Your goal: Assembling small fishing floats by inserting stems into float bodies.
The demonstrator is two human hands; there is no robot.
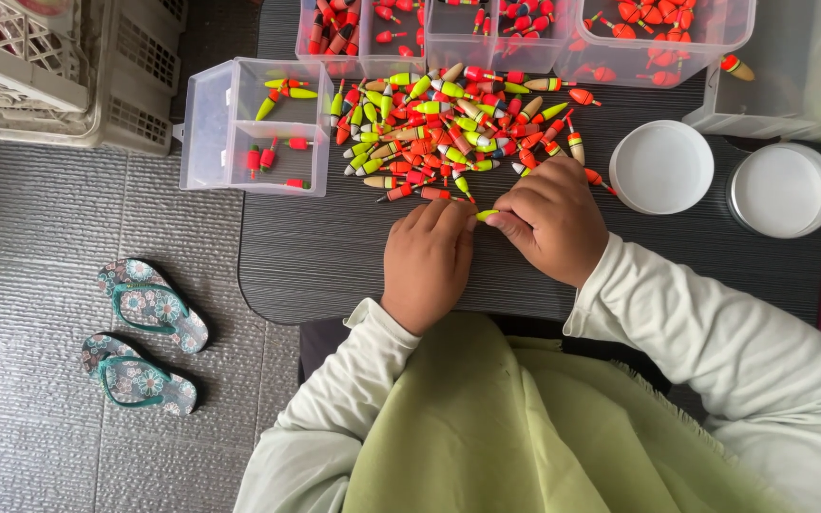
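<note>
A pair of patterned flip-flops (144, 334) is lying on the grey floor at the far left, well apart from the dark table (334, 256). Further right, a clear divided box (255, 126) is sitting at the table's left edge, holding a few red and green floats. Beside it, a pile of small fishing floats (448, 128) in red, orange and yellow-green is spreading across the tabletop.

Just below the pile, the left hand (427, 261) is curling palm-down, its fingers drawn in close, and its fingertips are pinching one end of a small yellow-green float (486, 215). The right hand (551, 220) is meeting it from the other side, fingers bent nearly closed, thumb and forefinger gripping the same float. That float is being held between the two hands just above the table, near the pile's lower edge.

To the right, two round white lids (661, 166) are lying side by side, near the right hand.
</note>
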